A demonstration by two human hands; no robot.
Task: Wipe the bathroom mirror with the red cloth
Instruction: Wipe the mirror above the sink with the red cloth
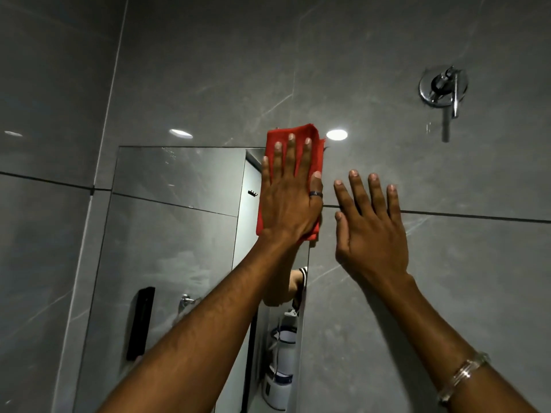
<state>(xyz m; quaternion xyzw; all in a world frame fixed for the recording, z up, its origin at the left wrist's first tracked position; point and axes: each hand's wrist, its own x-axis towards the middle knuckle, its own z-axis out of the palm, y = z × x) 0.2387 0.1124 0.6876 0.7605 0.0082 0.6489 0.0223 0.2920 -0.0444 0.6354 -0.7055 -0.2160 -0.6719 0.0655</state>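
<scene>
Red cloth [293,162] pressed flat under left hand [287,204] at mirror's [179,234] one-o'clock corner; right hand [371,231] open, empty.

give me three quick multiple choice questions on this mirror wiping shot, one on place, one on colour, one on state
1. Where on the mirror is the cloth?
A. bottom left corner
B. top right corner
C. centre

2. What colour is the cloth?
A. blue
B. white
C. red

3. What is the right hand doing?
A. spread open, holding nothing
B. gripping the cloth
C. turning the tap

Answers:
1. B, the cloth overlaps the mirror's top edge and right edge, spilling onto the tile.
2. C, it is plainly red under the left hand.
3. A, its fingers are splayed in front of the grey wall beside the mirror, with nothing in them; the left hand lies flat on the cloth.
</scene>
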